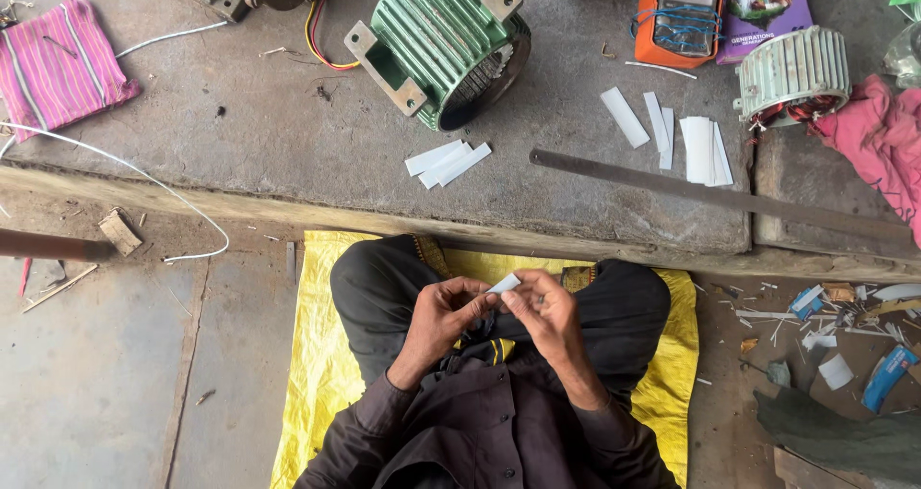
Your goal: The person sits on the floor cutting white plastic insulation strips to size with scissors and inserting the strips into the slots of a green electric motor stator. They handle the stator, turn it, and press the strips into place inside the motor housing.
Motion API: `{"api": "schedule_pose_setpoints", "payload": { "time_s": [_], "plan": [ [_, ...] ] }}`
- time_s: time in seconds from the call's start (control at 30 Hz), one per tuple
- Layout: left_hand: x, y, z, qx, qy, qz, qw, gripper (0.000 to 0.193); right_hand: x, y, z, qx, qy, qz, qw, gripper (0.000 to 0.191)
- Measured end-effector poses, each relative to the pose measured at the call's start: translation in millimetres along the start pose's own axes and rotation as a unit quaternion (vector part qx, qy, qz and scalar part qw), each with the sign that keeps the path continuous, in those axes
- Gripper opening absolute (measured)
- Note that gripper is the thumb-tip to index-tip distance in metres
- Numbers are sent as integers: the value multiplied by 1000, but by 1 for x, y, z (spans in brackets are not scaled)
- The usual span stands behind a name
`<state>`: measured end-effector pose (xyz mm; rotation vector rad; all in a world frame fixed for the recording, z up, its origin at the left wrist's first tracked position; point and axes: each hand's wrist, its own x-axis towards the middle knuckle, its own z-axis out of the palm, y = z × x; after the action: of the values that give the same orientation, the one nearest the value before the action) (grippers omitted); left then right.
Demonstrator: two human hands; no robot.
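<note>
- A small white strip is pinched between the fingertips of the left hand and the right hand; both grips are pressed together on it, one at each end, so that it is kept taut and level in front of the chest.
- The strip is held over the lap, above a yellow mat that is spread on the floor against the near edge of a raised stone slab.
- More white strips are laid out on the slab within arm's reach: a small fan near the middle of the near edge, and a larger stack toward the right end, seemingly kept ready as a supply.
- A green motor housing is lying on its side at the far middle of the slab, its open end turned toward the near edge; nothing can be made out inside it.
- A second, paler housing stands near the far right corner, with copper windings seen at its lower rim.
- A long flat bar lies along the right of the near edge.
- An orange meter rests at the far edge.
</note>
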<state>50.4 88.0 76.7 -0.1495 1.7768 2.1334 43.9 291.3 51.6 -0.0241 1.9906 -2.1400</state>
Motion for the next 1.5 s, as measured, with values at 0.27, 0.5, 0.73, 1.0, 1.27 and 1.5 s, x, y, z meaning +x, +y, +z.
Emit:
{"api": "schedule_pose_setpoints", "payload": {
  "time_s": [0.27,0.5,0.73,1.0,1.27,1.5],
  "plan": [
    [-9,-3,8,20,8,-2,1000,25,-13,-37,0,-304,77,-188,931,16],
    [-8,-9,12,-2,-12,6,1000,24,-9,-16,-3,-96,49,-106,988,22],
    [-5,-14,12,15,8,-27,1000,23,-13,-7,-5,-229,64,-212,948,27],
    [-3,-27,4,-21,-40,-26,999,21,-6,18,-21,197,-23,57,978,14],
    [7,-48,33,-212,13,12,977,17,-2,40,6,322,106,3,941,13],
    [14,-38,23,-170,-1,43,985,14,6,24,-6,385,-24,156,910,9]
  ]
}}
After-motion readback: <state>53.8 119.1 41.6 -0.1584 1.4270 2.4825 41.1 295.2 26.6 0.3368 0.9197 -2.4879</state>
